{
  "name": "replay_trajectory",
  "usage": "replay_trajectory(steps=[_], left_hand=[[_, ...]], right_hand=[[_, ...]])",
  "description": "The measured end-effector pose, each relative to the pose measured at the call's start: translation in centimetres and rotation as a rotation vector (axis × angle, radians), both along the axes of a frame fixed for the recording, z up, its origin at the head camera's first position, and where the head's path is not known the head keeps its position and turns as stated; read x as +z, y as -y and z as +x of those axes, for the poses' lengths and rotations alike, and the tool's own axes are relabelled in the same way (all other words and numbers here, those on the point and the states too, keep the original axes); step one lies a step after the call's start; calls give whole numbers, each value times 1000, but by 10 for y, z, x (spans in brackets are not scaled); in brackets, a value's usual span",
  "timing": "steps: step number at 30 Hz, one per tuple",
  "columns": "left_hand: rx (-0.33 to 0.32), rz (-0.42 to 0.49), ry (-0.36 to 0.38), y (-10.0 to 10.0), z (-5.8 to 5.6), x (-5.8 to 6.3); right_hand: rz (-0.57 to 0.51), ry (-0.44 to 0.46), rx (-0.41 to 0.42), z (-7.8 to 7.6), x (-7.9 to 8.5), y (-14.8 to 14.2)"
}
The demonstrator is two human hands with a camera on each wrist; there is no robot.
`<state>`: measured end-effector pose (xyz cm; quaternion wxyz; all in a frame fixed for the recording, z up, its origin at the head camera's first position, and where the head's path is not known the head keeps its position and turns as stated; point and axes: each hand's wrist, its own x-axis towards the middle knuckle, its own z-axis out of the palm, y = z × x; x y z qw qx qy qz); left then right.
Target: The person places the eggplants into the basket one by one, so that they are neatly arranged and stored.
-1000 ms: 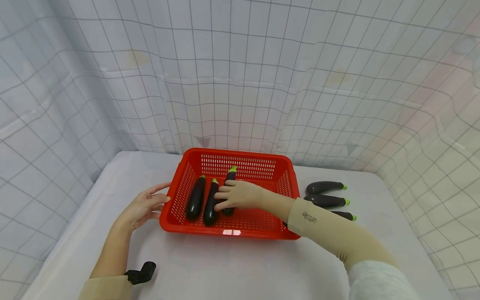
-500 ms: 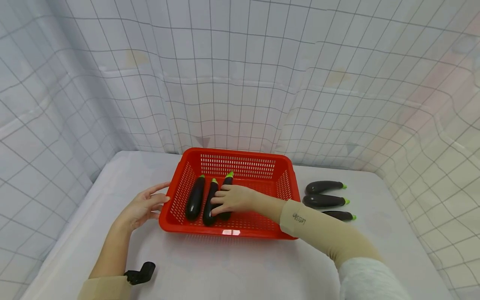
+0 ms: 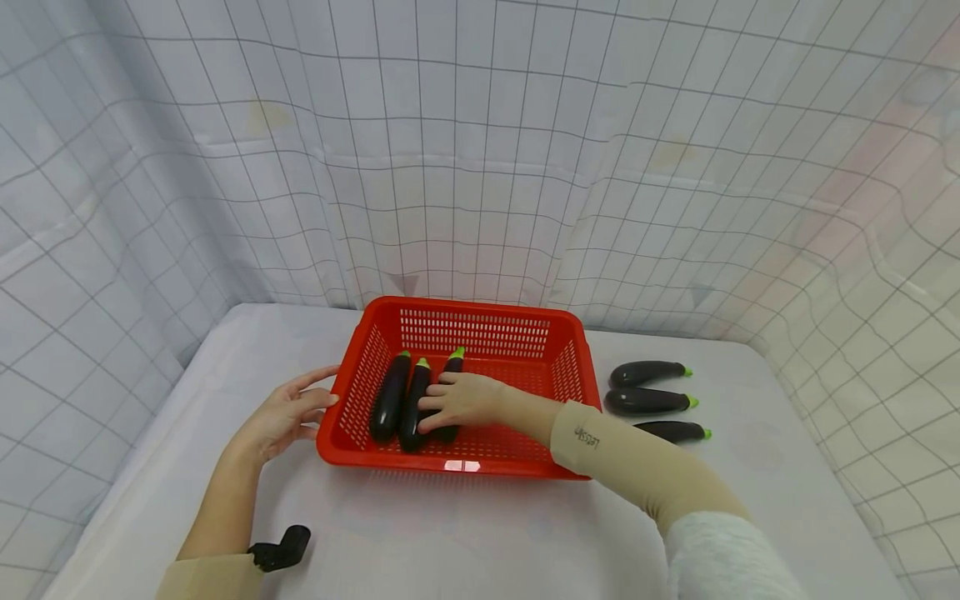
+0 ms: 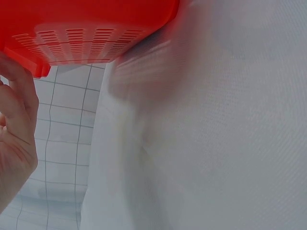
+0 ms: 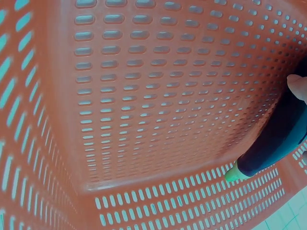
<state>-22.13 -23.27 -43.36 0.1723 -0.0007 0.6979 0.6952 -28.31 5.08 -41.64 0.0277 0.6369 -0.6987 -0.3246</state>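
White cloth point(image 3: 480, 167) printed with a grey grid hangs behind and on both sides of a white-covered table point(image 3: 487, 542), where a red slotted basket point(image 3: 517, 469) sits near the far edge. From where I stand, 3 dark eggplants lie side by side in its left half, green stems towards the back wall: a leftmost eggplant point(image 3: 391, 398), a middle eggplant point(image 3: 417, 396) and a third eggplant point(image 3: 453, 367).

The person's right hand point(image 3: 465, 400) reaches down into the basket and grips the third eggplant from above, its fingertips also over the middle one; whether they press on that one I cannot tell. The left hand point(image 3: 283, 417) has its fingers loosely spread, with fingertips touching the basket's left rim.

Just beyond the basket's right side lie 3 more eggplants, stems to the right: a back one point(image 3: 647, 373), one close in front of it point(image 3: 647, 402), and a nearer one point(image 3: 675, 431) partly behind the beige right sleeve point(image 3: 637, 458). That sleeve carries small dark lettering. A black device point(image 3: 285, 548) sits at the left wrist, beside another beige sleeve point(image 3: 210, 577).
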Motion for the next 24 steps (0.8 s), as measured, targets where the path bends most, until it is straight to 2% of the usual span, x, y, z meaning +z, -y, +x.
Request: replay_trajectory(steps=[10,24], left_hand=[[-2,7,-3,0,-1,-1],[-14,19,-5,1,-1,0]], right_hand=[[4,48,-25,-2,-7,-2],[-34,33,20,-6,-15,-5]])
